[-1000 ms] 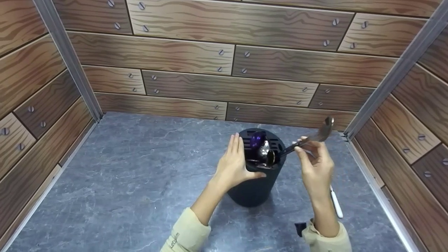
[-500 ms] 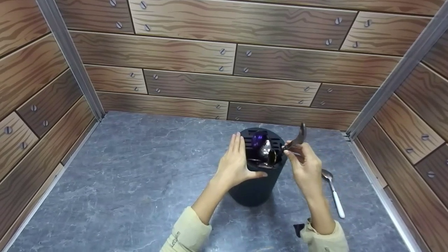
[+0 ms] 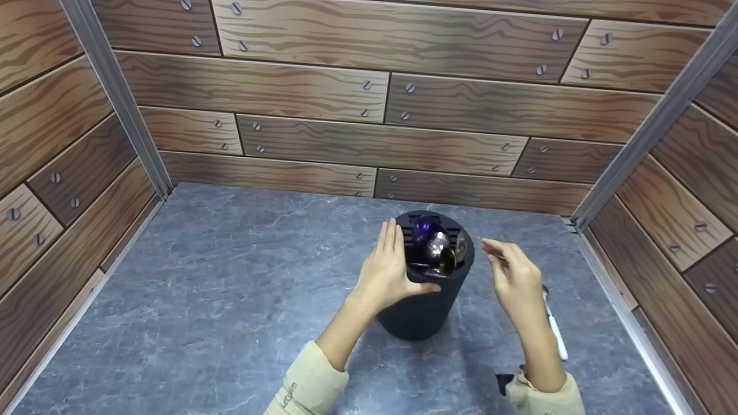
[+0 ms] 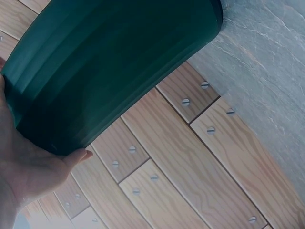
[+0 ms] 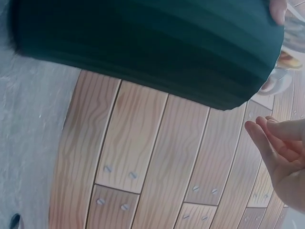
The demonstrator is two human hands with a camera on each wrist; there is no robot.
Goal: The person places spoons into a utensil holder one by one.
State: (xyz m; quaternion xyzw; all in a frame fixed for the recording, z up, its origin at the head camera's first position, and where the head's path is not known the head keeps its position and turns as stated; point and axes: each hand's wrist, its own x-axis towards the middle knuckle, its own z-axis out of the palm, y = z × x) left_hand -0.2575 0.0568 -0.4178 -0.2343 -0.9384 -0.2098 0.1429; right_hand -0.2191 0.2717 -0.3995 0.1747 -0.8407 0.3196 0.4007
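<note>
A black, round utensil holder [image 3: 416, 308] with a slotted top stands on the table in the head view. Purple [image 3: 425, 229] and silver [image 3: 438, 245] spoon bowls stick up from it. A shiny spoon bowl [image 3: 460, 248] rises at its right side. My left hand [image 3: 380, 271] lies against the holder's left side, fingers straight and thumb across the front below the rim. The wrist views show the holder [image 4: 114, 71] as dark green. My right hand [image 3: 516, 276] hovers just right of the holder, apart from it, fingers loosely bent and nothing in them.
A white-handled spoon [image 3: 556, 337] lies on the grey marbled table [image 3: 230, 288], right of the right hand and partly hidden by it. Wood-patterned walls [image 3: 369, 98] with metal corner strips close in the back and sides. A small dark piece [image 3: 504, 381] shows beside the right sleeve.
My right hand lowered the spoon into the holder's right side, let go and drew back to the right. My left hand has stayed against the holder.
</note>
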